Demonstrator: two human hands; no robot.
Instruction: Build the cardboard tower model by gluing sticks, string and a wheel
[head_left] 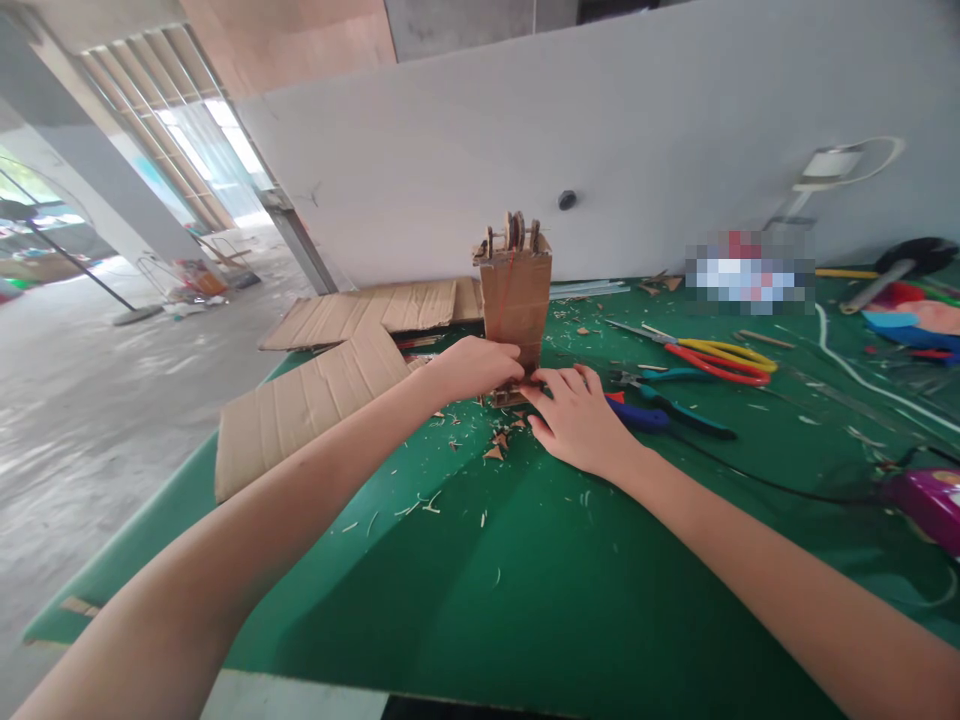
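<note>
A tall cardboard box model (516, 295) stands upright on the green table (480, 600), with small wheels and a stick at its top and a red string down its front. My left hand (471, 368) is closed against the lower left of the model. Touching the model's base from the right is my right hand (576, 415), its fingers curled and pinched together there. What the fingertips hold is hidden. Cardboard scraps (496, 445) lie just in front of the model.
Flat cardboard sheets (315, 395) lie at the left, reaching over the table edge. To the right are red-and-yellow pliers (716, 358), teal-handled pliers (675, 405), a purple tool (926, 500) with a black cable, and coloured clutter by the grey wall (600, 130).
</note>
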